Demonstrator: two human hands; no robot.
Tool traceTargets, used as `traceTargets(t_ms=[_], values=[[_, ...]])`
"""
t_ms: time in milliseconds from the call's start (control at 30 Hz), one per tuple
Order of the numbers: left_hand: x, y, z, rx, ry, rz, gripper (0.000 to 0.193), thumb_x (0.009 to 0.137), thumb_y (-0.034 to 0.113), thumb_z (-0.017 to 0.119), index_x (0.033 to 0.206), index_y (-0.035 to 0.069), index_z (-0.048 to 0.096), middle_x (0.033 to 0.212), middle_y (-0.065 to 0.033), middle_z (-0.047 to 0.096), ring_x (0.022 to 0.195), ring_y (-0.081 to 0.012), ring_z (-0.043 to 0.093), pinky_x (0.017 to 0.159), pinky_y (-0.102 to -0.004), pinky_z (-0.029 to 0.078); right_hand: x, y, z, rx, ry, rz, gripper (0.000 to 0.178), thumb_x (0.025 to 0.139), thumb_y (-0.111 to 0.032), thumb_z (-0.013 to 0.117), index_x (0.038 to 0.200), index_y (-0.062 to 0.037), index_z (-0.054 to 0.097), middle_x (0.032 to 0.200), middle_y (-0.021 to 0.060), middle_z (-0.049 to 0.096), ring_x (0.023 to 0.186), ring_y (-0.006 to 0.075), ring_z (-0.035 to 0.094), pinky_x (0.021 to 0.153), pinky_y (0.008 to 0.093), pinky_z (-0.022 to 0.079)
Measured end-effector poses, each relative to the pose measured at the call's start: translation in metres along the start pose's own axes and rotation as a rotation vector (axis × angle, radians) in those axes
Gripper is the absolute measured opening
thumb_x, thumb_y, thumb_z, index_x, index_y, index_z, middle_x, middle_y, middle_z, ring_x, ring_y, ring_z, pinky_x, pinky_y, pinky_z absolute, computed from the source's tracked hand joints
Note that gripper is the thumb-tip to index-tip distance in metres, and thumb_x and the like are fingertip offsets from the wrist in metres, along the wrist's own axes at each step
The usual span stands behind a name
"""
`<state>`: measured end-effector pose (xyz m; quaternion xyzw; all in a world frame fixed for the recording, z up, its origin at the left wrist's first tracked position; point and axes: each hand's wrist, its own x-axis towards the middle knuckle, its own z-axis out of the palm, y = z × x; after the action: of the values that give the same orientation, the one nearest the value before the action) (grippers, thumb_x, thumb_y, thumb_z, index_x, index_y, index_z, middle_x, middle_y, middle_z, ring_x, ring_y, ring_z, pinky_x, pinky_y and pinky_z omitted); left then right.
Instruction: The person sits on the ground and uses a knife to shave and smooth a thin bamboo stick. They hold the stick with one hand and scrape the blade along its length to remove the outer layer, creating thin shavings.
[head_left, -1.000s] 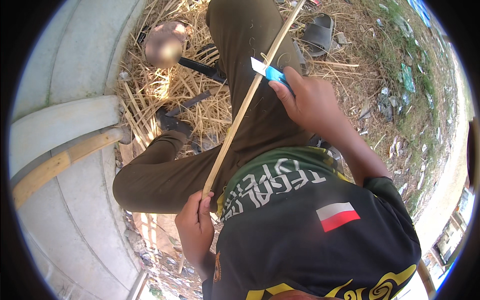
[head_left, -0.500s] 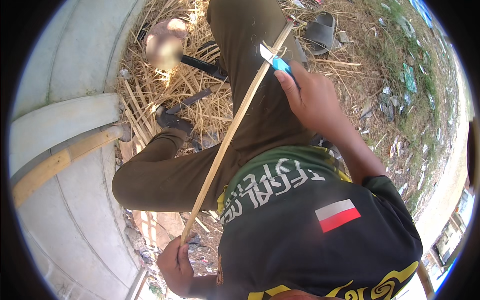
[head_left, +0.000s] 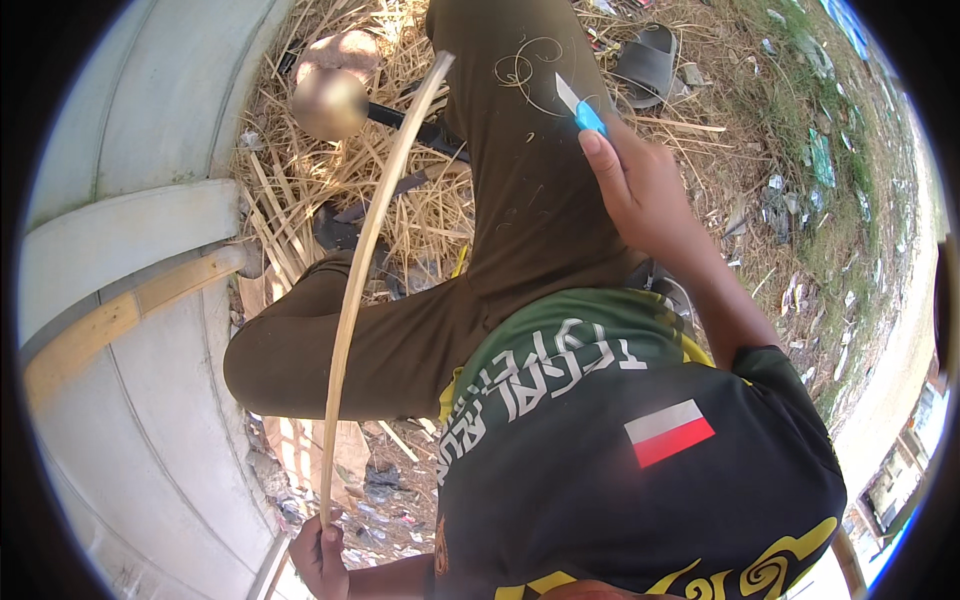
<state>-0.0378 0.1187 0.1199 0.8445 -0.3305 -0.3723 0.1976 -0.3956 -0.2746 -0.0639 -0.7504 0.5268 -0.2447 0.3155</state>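
My left hand (head_left: pixel 322 556), at the lower left, is closed round the near end of a long pale strip of split bamboo (head_left: pixel 352 290). The strip rises, slightly bowed, past my bent left leg, and its far end stands free of the knife. Above my right thigh, my right hand (head_left: pixel 645 185) grips a blue utility knife (head_left: pixel 588 118) with its blade out, pointing up and to the left. Thin curled shavings (head_left: pixel 530 72) lie on the brown trouser leg beside the blade.
Straw-like shavings and strips (head_left: pixel 420 215) cover the ground ahead. A dark-handled tool (head_left: pixel 432 135) lies there near a rounded, blurred object (head_left: pixel 332 100). A grey sandal (head_left: pixel 645 65) rests beyond my right hand. A pale wall (head_left: pixel 120 420) with a wooden rail (head_left: pixel 135 305) bounds the left.
The bamboo strip has swung left, away from the knife, as my left hand moved down and left. The blade has come off the strip, and a curled shaving now lies on the trousers.
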Motion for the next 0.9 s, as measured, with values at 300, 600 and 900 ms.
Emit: traceTargets(t_ms=[300,600,900], values=[[0.166,0.116,0.182,-0.3,-0.071,0.305,0.029,0.109,0.023,0.059,0.116,-0.002,0.072,0.07,-0.0007,0.054,0.066,-0.0072,0.046,0.06,-0.0245,0.037,-0.003,0.008,0.005,-0.031,0.02,-0.192,0.038,0.108,-0.039,0.055,0.091,-0.0047,0.055,0.058,0.0171,0.055,0.055,0.0421,0.06,0.052,0.0495,0.043],[0.21,0.174,0.239,-0.276,-0.173,0.428,0.028,0.109,0.022,0.06,0.116,-0.003,0.07,0.077,-0.0123,0.064,0.066,-0.0139,0.055,0.062,-0.0302,0.046,0.001,0.003,-0.006,-0.333,-0.078,-0.223,0.041,0.105,-0.042,0.061,0.085,-0.0078,0.051,0.055,0.0131,0.056,0.051,0.0393,0.06,0.047,0.0483,0.045],[0.207,0.165,0.249,-0.271,-0.1,0.454,0.029,0.107,0.02,0.063,0.119,-0.005,0.071,0.092,-0.0178,0.074,0.074,-0.0203,0.067,0.071,-0.0316,0.052,0.001,0.001,-0.002,-0.384,-0.032,-0.228,0.043,0.103,-0.047,0.061,0.085,-0.0091,0.052,0.054,0.0113,0.057,0.049,0.0366,0.061,0.045,0.0463,0.046]])
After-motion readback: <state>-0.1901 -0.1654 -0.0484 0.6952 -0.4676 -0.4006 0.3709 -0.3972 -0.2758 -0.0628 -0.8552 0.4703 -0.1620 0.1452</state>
